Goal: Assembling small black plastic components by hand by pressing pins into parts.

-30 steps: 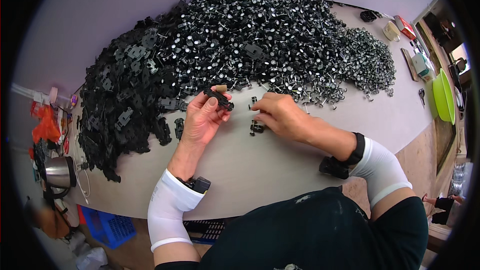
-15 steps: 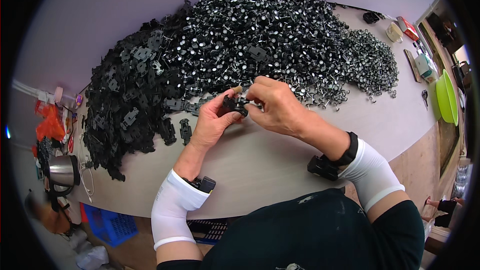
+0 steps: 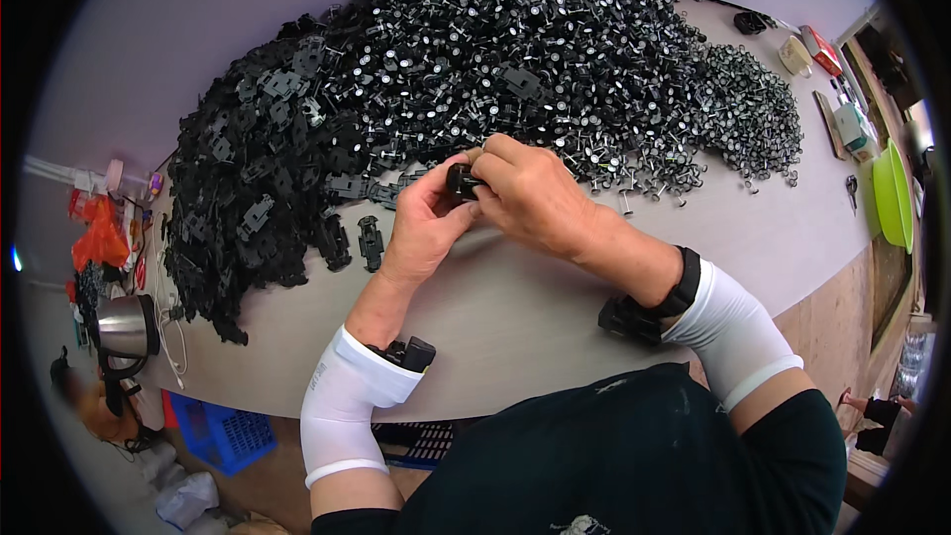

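Note:
A black plastic toy car chassis (image 3: pixel 463 181) is held up over the near edge of the heap. My left hand (image 3: pixel 421 228) is closed on it between thumb and fingers, and a tan cover shows on one fingertip. My right hand (image 3: pixel 540 196) is closed against the chassis's right side; its fingers hide that part, and any small piece in the pinch cannot be seen. Beyond both hands rises a heap of small wheel-and-axle pieces (image 3: pixel 495 50). Many more black chassis (image 3: pixel 238 178) are piled to the left, with two lone chassis (image 3: pixel 369 243) lying at the pile's near edge.
Along the right side of the table are a cup (image 3: pixel 794 56), a red box (image 3: pixel 820 50), scissors (image 3: pixel 851 190) and a green basin (image 3: pixel 893 196). A metal kettle (image 3: pixel 123 327) stands at the left, near a white cable (image 3: pixel 181 352). Blue crates (image 3: pixel 220 433) sit below the table edge.
Both hands have shifted slightly up and left with the chassis. The right fingers have closed further over its right side, covering more of it. The view has tilted a little.

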Available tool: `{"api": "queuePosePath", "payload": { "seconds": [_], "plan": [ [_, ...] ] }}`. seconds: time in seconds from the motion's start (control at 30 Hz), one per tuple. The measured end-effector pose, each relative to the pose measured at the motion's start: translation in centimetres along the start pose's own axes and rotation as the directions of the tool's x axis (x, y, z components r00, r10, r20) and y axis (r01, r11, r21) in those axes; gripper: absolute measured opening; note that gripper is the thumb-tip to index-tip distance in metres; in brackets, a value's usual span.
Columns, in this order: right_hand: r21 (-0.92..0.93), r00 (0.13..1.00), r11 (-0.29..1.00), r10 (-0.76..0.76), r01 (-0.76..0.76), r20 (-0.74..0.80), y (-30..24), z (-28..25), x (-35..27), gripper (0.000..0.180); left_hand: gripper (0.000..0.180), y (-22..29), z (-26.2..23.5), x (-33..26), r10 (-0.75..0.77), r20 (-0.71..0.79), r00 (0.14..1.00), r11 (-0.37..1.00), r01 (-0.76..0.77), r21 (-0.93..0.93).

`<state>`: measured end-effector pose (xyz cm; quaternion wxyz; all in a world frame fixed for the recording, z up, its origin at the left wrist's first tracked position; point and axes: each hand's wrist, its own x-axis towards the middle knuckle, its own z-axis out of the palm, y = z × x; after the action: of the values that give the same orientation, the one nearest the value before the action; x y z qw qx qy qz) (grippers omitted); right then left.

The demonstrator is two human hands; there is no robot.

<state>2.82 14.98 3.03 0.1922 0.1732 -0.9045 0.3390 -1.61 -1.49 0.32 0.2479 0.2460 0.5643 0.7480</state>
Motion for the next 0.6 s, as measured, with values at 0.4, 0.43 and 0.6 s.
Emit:
{"api": "queuePosePath", "payload": {
  "seconds": [0.4,0.43,0.6],
  "plan": [
    [-0.24,0.956,0.962,0.186,-0.13,0.226,4.2,-11.2,-4.5,0.017,0.016,0.0,-1.0,-0.1,-0.164,-0.218,0.962,0.986,0.152,-0.068],
    [-0.247,0.955,0.959,0.194,-0.138,0.222,4.1,-11.4,-5.6,0.017,0.016,-0.1,-1.2,0.1,-0.166,-0.208,0.964,0.985,0.154,-0.072],
    [-0.198,0.902,0.939,0.329,-0.281,0.281,4.1,-9.7,-7.9,0.013,0.024,-0.7,-1.3,0.1,-0.16,-0.187,0.969,0.984,0.143,-0.101]
  ]
}}
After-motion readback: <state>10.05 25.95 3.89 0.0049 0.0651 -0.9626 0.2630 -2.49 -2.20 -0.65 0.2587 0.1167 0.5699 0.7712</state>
